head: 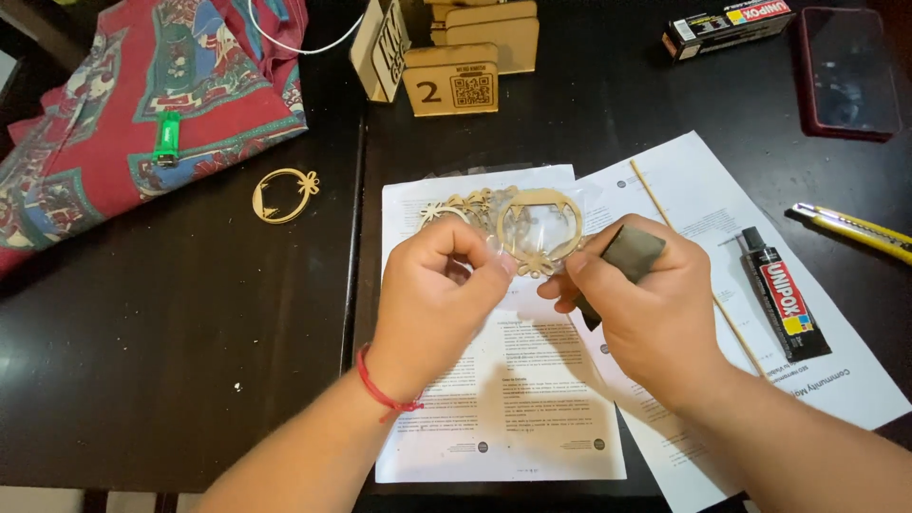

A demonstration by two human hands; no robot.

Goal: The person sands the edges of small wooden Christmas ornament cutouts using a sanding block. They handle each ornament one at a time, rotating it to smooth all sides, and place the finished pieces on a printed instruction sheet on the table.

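Holding a thin wooden ornament [532, 228] just above the printed sheets [503, 408], the person worked close over the dark counter [190, 361]. The left hand [437, 294], a red cord at its wrist, pinched the ornament's lower edge between thumb and fingers [475, 249]. The right hand [646, 313] had its fingers pressed together around a small dark grey-green pad [632, 255], which touched the ring's right side. The cut-out looked fragile; too hard a squeeze or rub could likely snap its fine branches. Just right of the hands lay a thin wooden stick [655, 204], then a black glue tube [784, 294] on the paper, which a passing wrist might smear. Farther off rested a second ornament [285, 195], a yellow knife [855, 228], wooden number stands [451, 81], a green lighter [167, 136] on patterned cloth [95, 114], and a phone [847, 71].
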